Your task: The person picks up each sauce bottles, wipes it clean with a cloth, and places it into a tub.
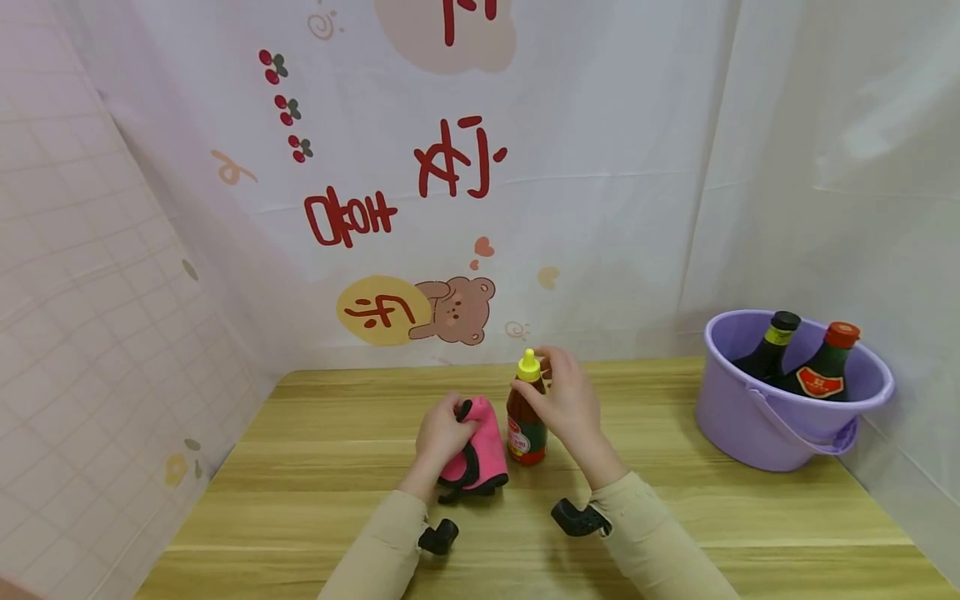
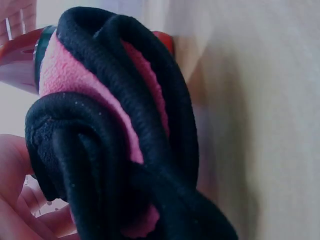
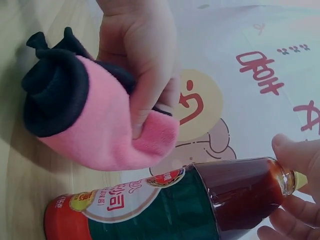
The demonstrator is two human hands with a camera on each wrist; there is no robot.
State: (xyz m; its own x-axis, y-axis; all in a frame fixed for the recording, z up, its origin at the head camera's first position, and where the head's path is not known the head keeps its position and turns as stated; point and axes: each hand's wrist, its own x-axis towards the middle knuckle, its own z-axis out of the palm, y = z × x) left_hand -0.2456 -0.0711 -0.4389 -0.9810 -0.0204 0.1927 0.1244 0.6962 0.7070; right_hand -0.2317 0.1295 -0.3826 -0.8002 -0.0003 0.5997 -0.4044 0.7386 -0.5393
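My left hand [image 1: 441,435] pinches the top of a folded pink cloth with black edging [image 1: 491,446], thumb pressed into it in the right wrist view. Just right of the cloth, a sauce bottle [image 1: 527,421] with a yellow nozzle cap stands upright on the table. Its green and red label [image 3: 145,200] and dark red-brown sauce show in the right wrist view. At the bottle's neck is my right hand [image 1: 572,402], with thumb and fingers curled round it from either side. In the left wrist view, the cloth's black edging [image 2: 165,100] hides much of the bottle [image 2: 20,60].
A purple bucket [image 1: 750,425] stands on the wooden table [image 1: 337,450] at the right. Two dark bottles lean inside it, one with a black cap [image 1: 785,320], one with a red cap [image 1: 842,335]. A printed white curtain [image 1: 600,167] hangs behind the table.
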